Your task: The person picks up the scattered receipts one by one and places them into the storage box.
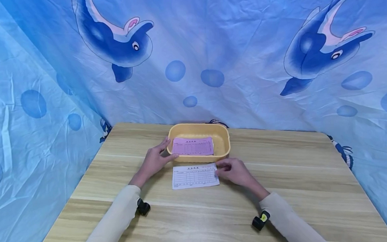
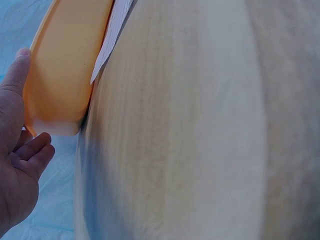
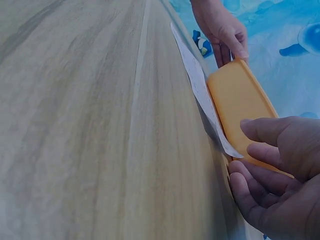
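A yellow-orange plastic basket (image 1: 221, 137) stands near the table's back edge, with a pink printed form slip (image 1: 192, 146) inside. My left hand (image 1: 155, 159) holds the basket's left end, thumb at the front rim and fingers round the end. In front of the basket lies a white printed form slip (image 1: 195, 176); in the right wrist view this slip (image 3: 195, 80) bows up a little from the wood. My right hand (image 1: 234, 170) is at the slip's right edge, close by the basket's front right corner. Its thumb and fingers are apart in the right wrist view.
The wooden table (image 1: 200, 225) reaches toward me and out to both sides. Behind it hangs a blue cloth (image 1: 243, 57) printed with dolphins. Tasselled cords (image 1: 344, 150) show at the table's edges. A small black device sits on each wrist.
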